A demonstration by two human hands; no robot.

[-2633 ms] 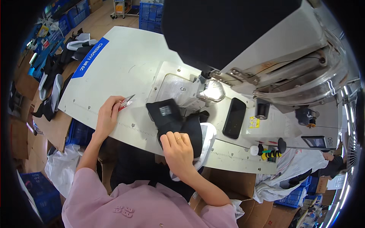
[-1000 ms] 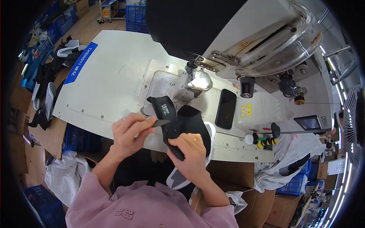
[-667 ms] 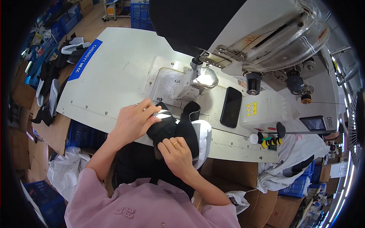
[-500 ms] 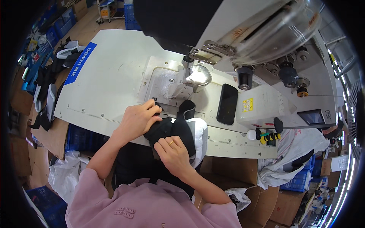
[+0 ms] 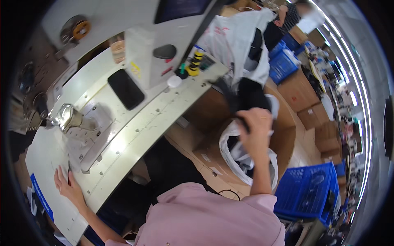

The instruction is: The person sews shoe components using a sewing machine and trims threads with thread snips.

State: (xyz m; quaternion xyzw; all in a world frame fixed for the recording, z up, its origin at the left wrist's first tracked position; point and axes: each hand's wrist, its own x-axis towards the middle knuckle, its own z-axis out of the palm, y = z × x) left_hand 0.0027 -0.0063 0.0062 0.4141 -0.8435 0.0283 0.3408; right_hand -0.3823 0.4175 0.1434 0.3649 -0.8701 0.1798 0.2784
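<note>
My right hand (image 5: pixel 256 127) is closed on a black fabric piece (image 5: pixel 252 96), smeared by motion, with a dark strap trailing from it to the left. I hold it above a cardboard box (image 5: pixel 287 143) lined with a white plastic bag (image 5: pixel 225 143), where white and dark pieces lie. At the lower left, my left hand (image 5: pixel 70 190) rests on the white machine table (image 5: pixel 123 153), fingers stretched out. A thin dark sliver shows beside its fingertips, too small to name. Just beyond that hand is the metal plate (image 5: pixel 92 127) of the sewing machine.
A black phone (image 5: pixel 126 89) lies on the table near a white round cap (image 5: pixel 174 81) and a yellow-and-black striped object (image 5: pixel 195 63). White sacking (image 5: pixel 238 39) hangs past the table's end. Blue crates (image 5: pixel 305 190) and cartons (image 5: pixel 298 92) stand to the right; a person (image 5: pixel 287 18) is farther off.
My view has swung right. My right hand has carried the black fabric piece from the table's front edge to above the lined box. My left hand has let go of the piece.
</note>
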